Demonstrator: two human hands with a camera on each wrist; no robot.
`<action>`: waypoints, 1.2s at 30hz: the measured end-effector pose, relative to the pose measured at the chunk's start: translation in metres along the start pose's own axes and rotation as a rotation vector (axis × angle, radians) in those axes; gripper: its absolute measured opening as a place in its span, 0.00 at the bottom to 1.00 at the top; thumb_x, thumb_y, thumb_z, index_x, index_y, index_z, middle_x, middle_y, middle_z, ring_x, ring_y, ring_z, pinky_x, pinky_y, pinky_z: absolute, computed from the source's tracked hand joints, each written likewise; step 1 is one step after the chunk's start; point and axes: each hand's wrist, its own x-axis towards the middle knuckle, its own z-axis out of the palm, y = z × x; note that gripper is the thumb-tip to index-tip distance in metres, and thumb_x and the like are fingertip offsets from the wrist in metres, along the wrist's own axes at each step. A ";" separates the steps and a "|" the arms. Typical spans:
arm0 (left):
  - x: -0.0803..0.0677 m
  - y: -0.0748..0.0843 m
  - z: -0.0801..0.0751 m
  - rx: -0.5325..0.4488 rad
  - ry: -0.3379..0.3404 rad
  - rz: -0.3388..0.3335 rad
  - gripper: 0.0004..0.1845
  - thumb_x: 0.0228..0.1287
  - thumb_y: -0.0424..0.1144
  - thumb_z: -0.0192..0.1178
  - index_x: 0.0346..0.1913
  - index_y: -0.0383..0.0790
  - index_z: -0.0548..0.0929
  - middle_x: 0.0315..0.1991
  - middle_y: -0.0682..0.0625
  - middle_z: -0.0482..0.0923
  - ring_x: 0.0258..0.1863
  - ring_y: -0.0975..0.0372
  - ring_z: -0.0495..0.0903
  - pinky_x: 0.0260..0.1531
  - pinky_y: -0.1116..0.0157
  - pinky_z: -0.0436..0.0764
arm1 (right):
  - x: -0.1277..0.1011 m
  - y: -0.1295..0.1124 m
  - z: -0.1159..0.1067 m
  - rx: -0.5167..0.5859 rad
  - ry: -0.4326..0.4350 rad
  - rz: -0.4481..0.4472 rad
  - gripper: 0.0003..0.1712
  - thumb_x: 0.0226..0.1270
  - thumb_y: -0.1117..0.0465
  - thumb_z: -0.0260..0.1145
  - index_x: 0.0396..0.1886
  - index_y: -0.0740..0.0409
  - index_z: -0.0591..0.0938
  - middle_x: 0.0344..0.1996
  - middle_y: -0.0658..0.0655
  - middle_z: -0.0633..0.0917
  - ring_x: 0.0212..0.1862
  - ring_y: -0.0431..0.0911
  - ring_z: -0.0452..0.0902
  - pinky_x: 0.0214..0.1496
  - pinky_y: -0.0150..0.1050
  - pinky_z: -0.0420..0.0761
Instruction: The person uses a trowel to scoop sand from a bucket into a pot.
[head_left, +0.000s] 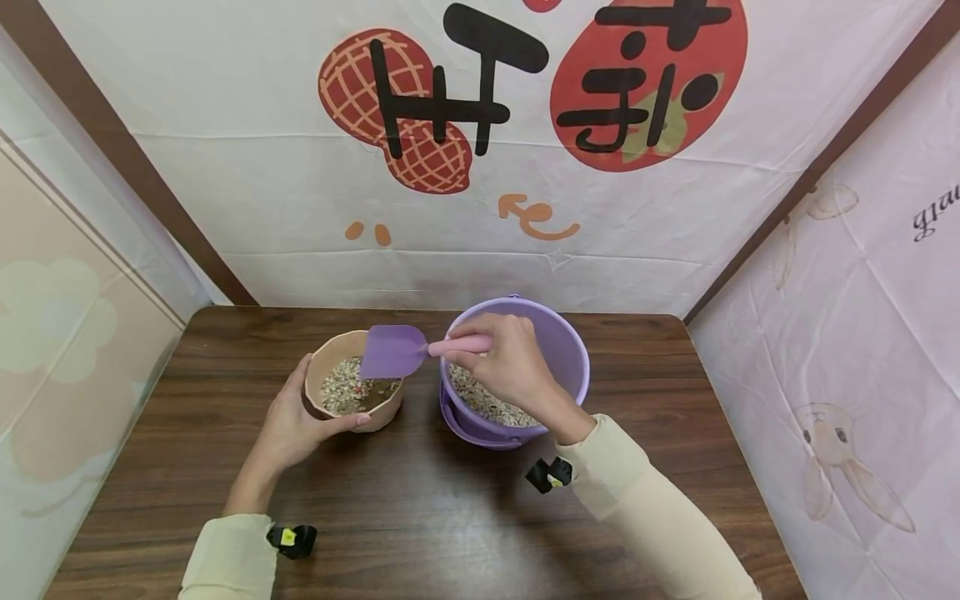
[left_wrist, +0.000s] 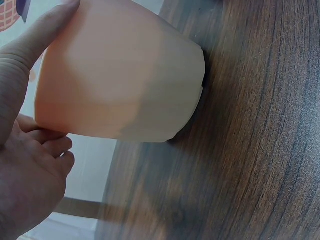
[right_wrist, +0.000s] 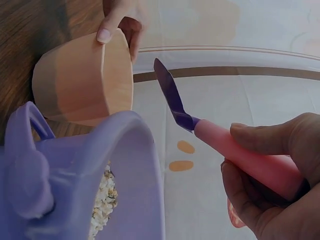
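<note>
While the left hand (head_left: 295,423) grips the pot (head_left: 385,413), the right hand (head_left: 512,357) clamps the scoop (head_left: 394,352) by its handle (right_wrist: 219,142).

The blade (right_wrist: 169,94) points left from this grip, long axis crosswise, over the pot's right side, left of the bucket (head_left: 566,350). Scoop and bucket look smooth plastic; the pot is faceted, the grain (head_left: 486,398) coarse.

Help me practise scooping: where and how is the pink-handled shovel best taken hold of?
Probably by the pink handle, coming from the person's right: it is slim, straight and lies at that end, while the broad, flat purple blade points left, toward the pot. The right grip holds it there, leaving the blade free.
</note>
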 end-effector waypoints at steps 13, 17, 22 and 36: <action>0.000 -0.001 0.000 0.012 0.016 0.015 0.75 0.44 0.57 0.82 0.81 0.34 0.39 0.75 0.26 0.54 0.72 0.34 0.58 0.64 0.32 0.62 | -0.018 0.003 -0.015 0.014 0.065 0.051 0.13 0.50 0.60 0.84 0.37 0.55 0.93 0.31 0.47 0.91 0.37 0.39 0.86 0.40 0.39 0.81; 0.000 -0.001 0.001 0.007 0.015 0.017 0.75 0.44 0.57 0.82 0.81 0.34 0.39 0.75 0.26 0.53 0.72 0.34 0.58 0.64 0.32 0.62 | -0.024 0.005 -0.020 0.021 0.084 0.064 0.12 0.50 0.61 0.84 0.36 0.55 0.93 0.31 0.47 0.91 0.37 0.39 0.86 0.39 0.39 0.81; 0.000 -0.001 0.001 0.011 0.018 0.021 0.75 0.43 0.57 0.83 0.81 0.34 0.40 0.75 0.27 0.53 0.72 0.34 0.58 0.64 0.32 0.62 | -0.030 0.007 -0.027 0.033 0.103 0.065 0.12 0.50 0.61 0.84 0.36 0.56 0.92 0.32 0.48 0.91 0.39 0.40 0.86 0.41 0.39 0.83; 0.000 -0.001 0.001 0.013 0.023 0.025 0.74 0.43 0.57 0.83 0.81 0.34 0.41 0.75 0.27 0.54 0.72 0.33 0.58 0.64 0.32 0.62 | -0.046 0.017 -0.047 0.050 0.161 0.070 0.13 0.50 0.63 0.84 0.37 0.57 0.92 0.35 0.50 0.91 0.40 0.42 0.88 0.42 0.41 0.84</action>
